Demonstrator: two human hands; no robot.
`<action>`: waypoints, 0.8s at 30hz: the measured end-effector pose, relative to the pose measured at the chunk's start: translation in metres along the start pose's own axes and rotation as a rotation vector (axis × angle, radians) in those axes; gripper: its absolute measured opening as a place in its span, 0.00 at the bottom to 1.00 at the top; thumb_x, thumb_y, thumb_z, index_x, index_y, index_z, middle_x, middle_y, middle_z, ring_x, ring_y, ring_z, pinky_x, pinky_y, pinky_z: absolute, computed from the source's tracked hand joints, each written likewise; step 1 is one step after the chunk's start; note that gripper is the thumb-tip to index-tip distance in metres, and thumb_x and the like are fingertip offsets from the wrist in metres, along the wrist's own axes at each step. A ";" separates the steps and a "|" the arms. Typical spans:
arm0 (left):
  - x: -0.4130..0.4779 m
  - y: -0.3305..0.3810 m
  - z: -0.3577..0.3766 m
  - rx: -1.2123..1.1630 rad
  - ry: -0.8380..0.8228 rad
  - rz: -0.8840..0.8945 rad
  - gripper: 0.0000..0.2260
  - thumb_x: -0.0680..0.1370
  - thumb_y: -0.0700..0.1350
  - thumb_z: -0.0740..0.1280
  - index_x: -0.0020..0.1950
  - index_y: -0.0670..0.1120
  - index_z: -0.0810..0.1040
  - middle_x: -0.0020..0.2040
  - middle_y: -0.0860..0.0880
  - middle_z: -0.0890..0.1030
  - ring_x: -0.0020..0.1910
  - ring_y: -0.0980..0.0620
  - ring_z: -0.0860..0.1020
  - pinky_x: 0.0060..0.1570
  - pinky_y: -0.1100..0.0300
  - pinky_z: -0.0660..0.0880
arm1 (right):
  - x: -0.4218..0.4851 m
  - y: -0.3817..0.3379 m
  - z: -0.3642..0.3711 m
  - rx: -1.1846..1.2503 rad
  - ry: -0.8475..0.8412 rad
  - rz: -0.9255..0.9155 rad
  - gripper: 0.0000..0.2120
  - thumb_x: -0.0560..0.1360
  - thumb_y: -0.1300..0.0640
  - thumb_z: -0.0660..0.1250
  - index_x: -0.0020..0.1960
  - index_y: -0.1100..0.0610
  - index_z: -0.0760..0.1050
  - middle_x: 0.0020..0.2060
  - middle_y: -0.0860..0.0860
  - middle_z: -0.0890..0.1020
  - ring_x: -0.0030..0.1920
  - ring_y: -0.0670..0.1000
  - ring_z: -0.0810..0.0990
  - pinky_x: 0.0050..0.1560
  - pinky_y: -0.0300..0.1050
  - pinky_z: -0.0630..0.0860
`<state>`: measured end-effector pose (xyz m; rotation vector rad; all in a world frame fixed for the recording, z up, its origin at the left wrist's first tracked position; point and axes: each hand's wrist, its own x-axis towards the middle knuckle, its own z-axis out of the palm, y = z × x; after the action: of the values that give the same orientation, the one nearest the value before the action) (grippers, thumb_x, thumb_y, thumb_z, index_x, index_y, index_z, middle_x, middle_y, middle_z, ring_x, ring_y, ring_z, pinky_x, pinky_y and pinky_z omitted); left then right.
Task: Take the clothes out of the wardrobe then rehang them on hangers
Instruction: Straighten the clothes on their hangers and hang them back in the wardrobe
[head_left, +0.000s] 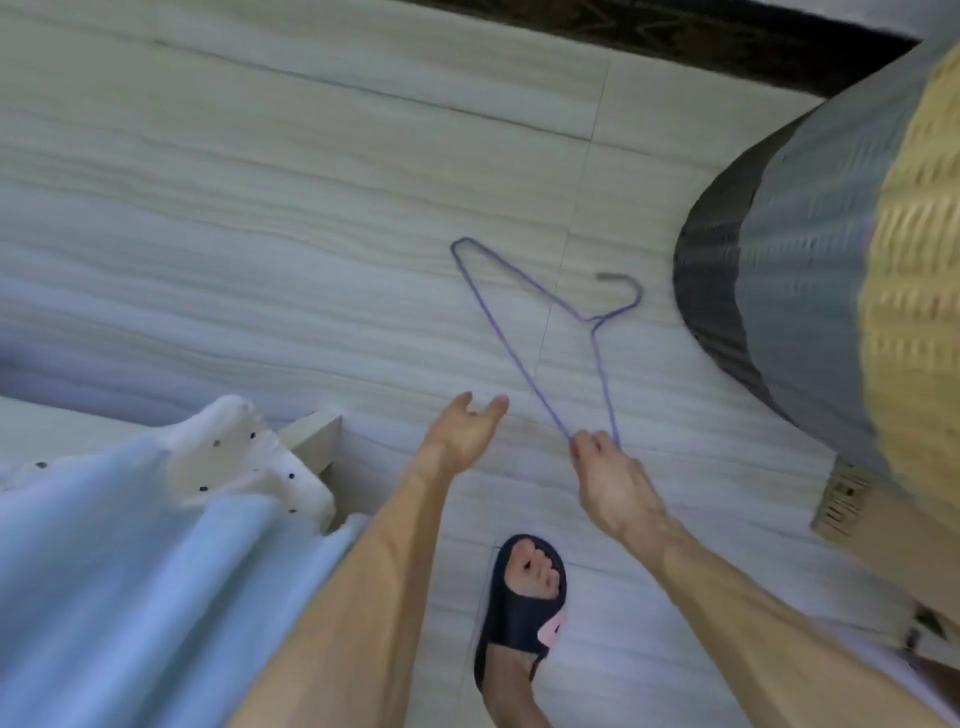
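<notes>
Observed from beside the person: the right grip (610, 478) pinches one lower corner of a purple wire hanger (594, 322), which extends away from it over the tiled floor (260, 208). I cannot tell whether its far end is clear of the tiles. The left grip (462, 431) is empty, fingers relaxed, just beside the hanger and apart from it. A pale blue cloth (130, 545) and a white dotted garment (244, 457) lie to the person's left.

Risks, in my judgement: a pinch at one corner gives little control, so the wire may swing or slip out. The hook points toward a grey ribbed object (800, 260) and could snag it.

Containers: no wardrobe is in view. A cardboard box (847, 504) shows at the right edge, contents hidden. Whether the ribbed object is a container cannot be told.
</notes>
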<state>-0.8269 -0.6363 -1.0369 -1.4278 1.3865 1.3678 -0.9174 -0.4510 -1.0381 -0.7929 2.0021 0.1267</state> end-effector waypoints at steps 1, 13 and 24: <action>-0.026 0.011 0.005 -0.217 0.028 -0.004 0.25 0.82 0.57 0.61 0.75 0.46 0.66 0.71 0.43 0.74 0.67 0.43 0.74 0.68 0.54 0.71 | -0.027 -0.016 -0.003 0.073 0.001 -0.031 0.09 0.80 0.63 0.55 0.59 0.57 0.68 0.54 0.55 0.73 0.50 0.63 0.78 0.48 0.53 0.73; -0.403 0.017 -0.090 -1.083 0.242 0.116 0.17 0.87 0.49 0.49 0.39 0.48 0.64 0.23 0.51 0.63 0.20 0.53 0.61 0.24 0.64 0.61 | -0.331 -0.174 -0.183 0.985 -0.487 0.249 0.19 0.61 0.54 0.74 0.51 0.53 0.77 0.41 0.51 0.78 0.35 0.45 0.75 0.30 0.31 0.69; -0.652 -0.213 -0.238 -1.187 0.128 0.252 0.21 0.85 0.58 0.52 0.35 0.50 0.60 0.20 0.55 0.58 0.16 0.59 0.55 0.19 0.71 0.54 | -0.523 -0.449 -0.230 1.551 -0.398 -0.076 0.09 0.74 0.48 0.67 0.50 0.51 0.77 0.31 0.46 0.69 0.26 0.47 0.64 0.29 0.40 0.65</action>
<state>-0.4825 -0.6875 -0.3997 -2.0971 0.7838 2.5121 -0.6480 -0.6418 -0.3910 0.1879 1.1343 -1.0922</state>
